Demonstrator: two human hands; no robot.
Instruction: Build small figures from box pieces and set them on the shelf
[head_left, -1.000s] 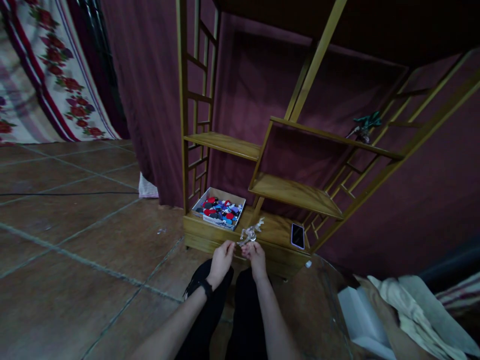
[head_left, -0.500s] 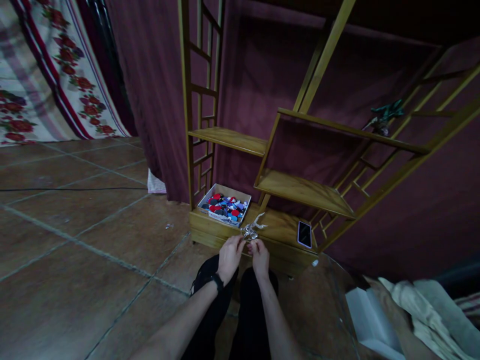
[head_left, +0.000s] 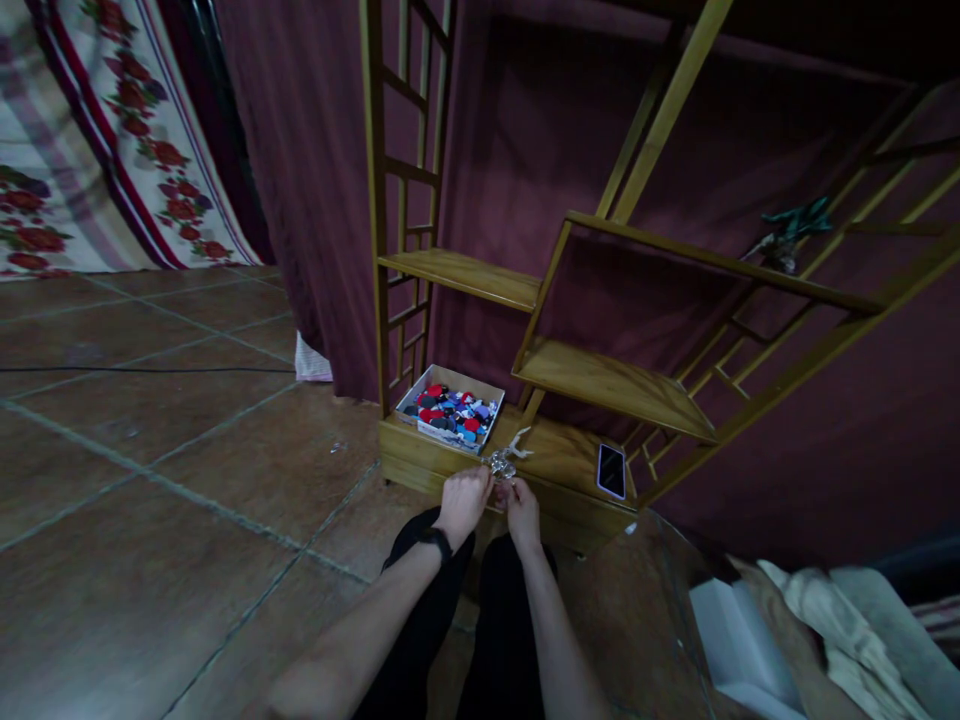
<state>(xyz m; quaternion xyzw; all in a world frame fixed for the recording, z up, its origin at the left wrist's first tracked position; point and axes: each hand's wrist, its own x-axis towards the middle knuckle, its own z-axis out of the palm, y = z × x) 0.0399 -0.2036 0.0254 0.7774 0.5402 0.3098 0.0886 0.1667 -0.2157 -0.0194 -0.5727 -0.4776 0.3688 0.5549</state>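
In front of the low shelf, my left hand (head_left: 463, 500) and my right hand (head_left: 523, 513) are close together, fingers closed. Between and just beyond the fingertips is a small shiny, see-through thing (head_left: 501, 463) with pale branching ends pointing away from me. Its kind is too small to tell. Both hands pinch its near side, and the fingers hide part of it. A black band is on my left wrist. Just past the left hand stands an open cardboard box (head_left: 491, 432) of red, blue, purple, black and white pieces.
The wooden shelf unit (head_left: 600, 390) rises ahead, with a phone (head_left: 611, 471) lying on its bottom board at right. A dark green ornament (head_left: 795, 232) sits on a higher shelf. At lower right on the tiled floor are a white box (head_left: 739, 635) and pale cloth (head_left: 832, 610).
My left hand has turned, its back now more toward me and its fingers curled in. The right hand and the shiny thing have barely moved. The view has shifted slightly.
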